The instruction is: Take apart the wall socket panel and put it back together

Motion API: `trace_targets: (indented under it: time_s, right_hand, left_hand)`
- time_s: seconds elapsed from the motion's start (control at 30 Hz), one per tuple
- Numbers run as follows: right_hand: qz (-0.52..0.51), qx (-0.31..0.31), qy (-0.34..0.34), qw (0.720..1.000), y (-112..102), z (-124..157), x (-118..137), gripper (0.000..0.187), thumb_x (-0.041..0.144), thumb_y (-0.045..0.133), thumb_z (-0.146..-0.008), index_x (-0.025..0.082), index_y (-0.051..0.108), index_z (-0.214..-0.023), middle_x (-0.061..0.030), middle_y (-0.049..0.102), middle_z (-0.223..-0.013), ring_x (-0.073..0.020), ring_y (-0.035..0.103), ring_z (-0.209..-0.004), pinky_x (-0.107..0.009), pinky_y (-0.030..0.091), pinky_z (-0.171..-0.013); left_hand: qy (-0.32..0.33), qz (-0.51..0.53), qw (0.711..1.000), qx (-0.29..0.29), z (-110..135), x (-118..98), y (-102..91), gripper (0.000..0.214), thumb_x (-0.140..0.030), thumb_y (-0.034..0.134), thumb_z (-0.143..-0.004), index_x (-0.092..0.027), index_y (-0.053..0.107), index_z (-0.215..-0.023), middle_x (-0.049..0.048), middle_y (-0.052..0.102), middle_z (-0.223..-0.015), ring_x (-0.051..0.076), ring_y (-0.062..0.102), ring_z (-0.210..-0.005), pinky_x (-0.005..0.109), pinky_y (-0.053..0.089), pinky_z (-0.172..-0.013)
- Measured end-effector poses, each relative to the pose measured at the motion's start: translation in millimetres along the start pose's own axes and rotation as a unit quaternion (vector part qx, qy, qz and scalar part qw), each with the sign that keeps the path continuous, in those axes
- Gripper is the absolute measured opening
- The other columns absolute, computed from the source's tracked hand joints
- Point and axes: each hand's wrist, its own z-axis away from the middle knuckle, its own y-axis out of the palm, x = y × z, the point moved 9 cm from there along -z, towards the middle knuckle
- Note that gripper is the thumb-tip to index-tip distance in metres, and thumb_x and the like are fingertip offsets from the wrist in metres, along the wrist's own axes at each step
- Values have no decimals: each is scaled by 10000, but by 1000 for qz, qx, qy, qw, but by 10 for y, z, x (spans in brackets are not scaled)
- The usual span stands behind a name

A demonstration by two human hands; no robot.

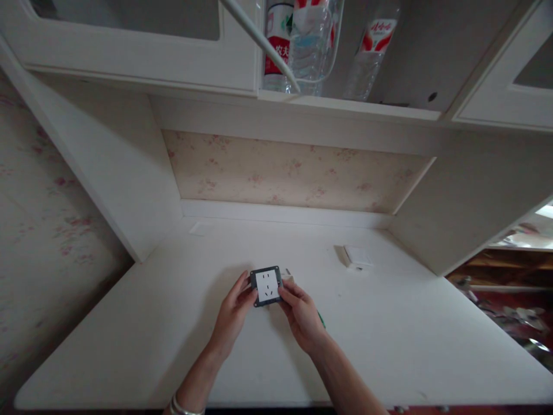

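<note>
Held a black-framed socket module just above the middle of the desk, fingers of left hand and right hand clamped on its sides, white cover plate lying unattached at the desk's back right.

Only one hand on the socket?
No, the left hand and right hand both grip the socket by its edges.
</note>
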Motion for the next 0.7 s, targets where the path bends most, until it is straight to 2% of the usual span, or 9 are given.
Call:
trace_targets:
  time_s: [0.07, 0.17, 0.27, 0.53, 0.7]
  right_hand:
    - [1, 0, -1, 1000, 5, 6, -8, 327, 282, 756, -664, 172, 694, -966, -48, 685, -951, -172, 625, -916, -285, 474, -856]
    - [12, -6, 8, 1000, 5, 22, -37, 336, 294, 758, -662, 181, 682, -970, -42, 683, -950, -169, 626, -905, -266, 487, -804]
    - [13, -9, 4, 1000, 6, 33, -43, 373, 302, 754, -667, 196, 651, -1010, -40, 676, -984, -171, 629, -903, -272, 495, -782]
    - [9, -19, -32, 999, -29, 32, -34, 561, 255, 751, -670, 210, 538, -1188, -67, 662, -1069, -190, 621, -958, -336, 469, -864]
    - [32, -8, -58, 998, -4, 18, 1, 513, 259, 742, -676, 214, 568, -1156, -71, 655, -1095, -205, 604, -994, -342, 469, -861]
  left_hand:
    - [-7, 21, 1000, -21, 4, 31, -45, 533, -410, 665, -757, -186, 567, -1231, 103, 569, -1292, 263, 534, -1181, 361, 457, -970]
    - [-33, 30, 999, -13, 2, 97, -53, 443, -440, 671, -748, -148, 671, -1081, 115, 663, -1142, 269, 602, -1076, 376, 479, -938]
    - [-50, 30, 998, -10, -7, 138, -67, 431, -432, 686, -738, -129, 690, -1044, 121, 690, -1074, 266, 621, -1031, 377, 483, -925]
    - [-70, 79, 994, -16, -42, 229, -69, 383, -371, 737, -701, -129, 710, -997, 121, 696, -1057, 253, 618, -1040, 370, 481, -934]
    - [-75, 87, 993, -17, -72, 262, -71, 354, -342, 753, -691, -125, 712, -967, 115, 703, -1029, 236, 635, -991, 360, 490, -915]
